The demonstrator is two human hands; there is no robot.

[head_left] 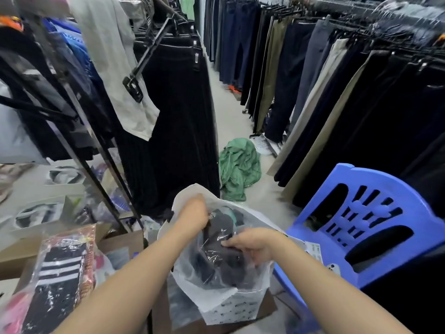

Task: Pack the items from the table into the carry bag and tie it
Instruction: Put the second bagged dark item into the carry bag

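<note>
Carry bag: white translucent plastic, mouth open, standing between both forearms on brown cardboard; small repeated dark print on its lower wall, too small to read. Contents: dark garments in clear film wrap, a teal piece showing at the far side; the bundle lies directly under and between the two grips. Left hand: grip closed on the far-left rim of the bag, pinching the plastic upward. Right hand: fingers curled down onto the film-wrapped bundle at the bag's mouth, touching it; whether they clamp it cannot be told. Right of the right grip: blue plastic chair, with a white label bearing illegible print just beside the wrist. Left of the left grip: packaged black socks with white stripes on the cluttered surface, no readable brand. Beyond both grips: green cloth crumpled on the floor, racks of hanging trousers either side of the aisle.
</note>
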